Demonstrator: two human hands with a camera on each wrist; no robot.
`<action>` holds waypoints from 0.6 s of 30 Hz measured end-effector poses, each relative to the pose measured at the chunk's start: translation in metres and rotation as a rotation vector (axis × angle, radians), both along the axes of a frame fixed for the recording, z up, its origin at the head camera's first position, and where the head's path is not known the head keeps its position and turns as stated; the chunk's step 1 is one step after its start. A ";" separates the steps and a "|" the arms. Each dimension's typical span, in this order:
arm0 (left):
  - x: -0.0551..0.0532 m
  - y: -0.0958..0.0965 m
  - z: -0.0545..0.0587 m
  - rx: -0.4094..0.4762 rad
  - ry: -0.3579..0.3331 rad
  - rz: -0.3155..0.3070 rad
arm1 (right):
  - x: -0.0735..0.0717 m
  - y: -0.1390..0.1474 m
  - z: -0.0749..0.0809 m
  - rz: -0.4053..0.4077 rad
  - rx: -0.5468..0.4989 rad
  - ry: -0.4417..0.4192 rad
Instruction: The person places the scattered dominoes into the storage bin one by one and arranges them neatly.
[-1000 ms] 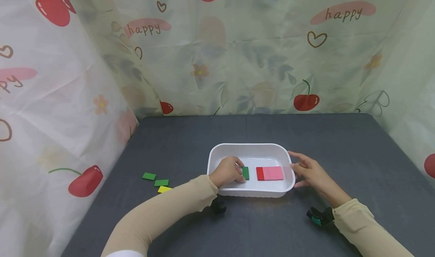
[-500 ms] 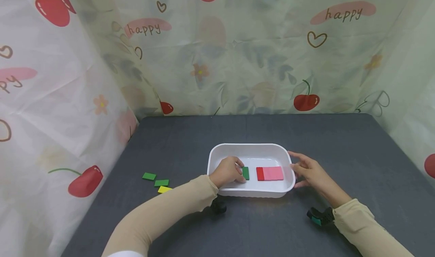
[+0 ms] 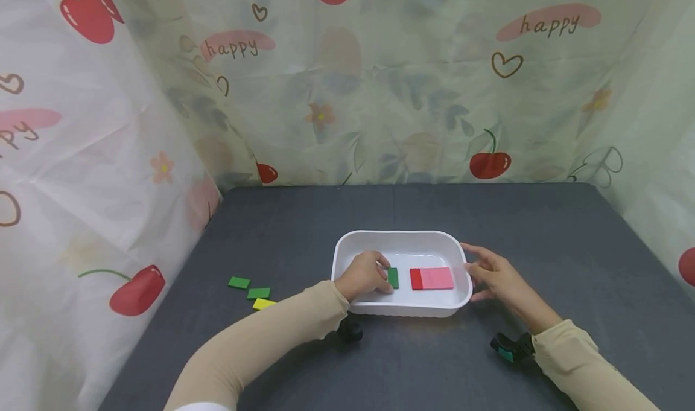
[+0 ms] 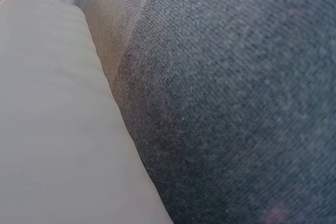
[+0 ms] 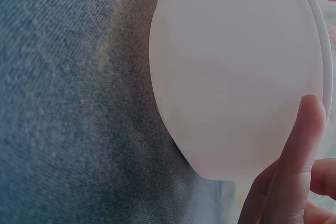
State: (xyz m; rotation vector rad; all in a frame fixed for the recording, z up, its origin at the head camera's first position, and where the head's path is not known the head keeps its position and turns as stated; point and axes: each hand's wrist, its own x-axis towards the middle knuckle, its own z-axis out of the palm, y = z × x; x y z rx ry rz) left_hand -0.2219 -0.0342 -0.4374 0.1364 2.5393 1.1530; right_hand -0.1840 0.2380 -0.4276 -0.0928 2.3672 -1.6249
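A white rectangular tray (image 3: 402, 309) stands on the dark tabletop. My left hand (image 3: 365, 275) reaches over its left side and pinches a green tile (image 3: 393, 277) between thumb and fingers, at the tray's floor; part of the tile hides behind the hand. To the right, inside the tray, a narrow red tile (image 3: 415, 279) lies against a larger pink tile (image 3: 437, 278). My right hand (image 3: 491, 272) touches the tray's right end with extended fingers. Up close in the right wrist view, a straight finger (image 5: 310, 124) meets the tray's outer wall (image 5: 231, 77) near the rim.
Two green tiles, one farther left (image 3: 239, 283) and one nearer the forearm (image 3: 259, 293), lie left of the tray. A yellow tile (image 3: 263, 304) sits beside them, partly overlapped by the left sleeve (image 3: 271, 332). A printed curtain (image 3: 402, 97) hangs behind the table.
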 end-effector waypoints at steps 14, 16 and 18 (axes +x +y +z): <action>-0.003 -0.007 0.005 -0.032 -0.050 -0.022 | 0.000 0.001 -0.002 0.004 -0.017 -0.002; -0.003 -0.008 0.007 -0.058 -0.064 -0.031 | 0.000 0.002 -0.002 0.005 -0.016 0.001; -0.003 -0.008 0.010 -0.068 -0.086 -0.029 | 0.000 0.002 -0.001 0.004 -0.018 0.001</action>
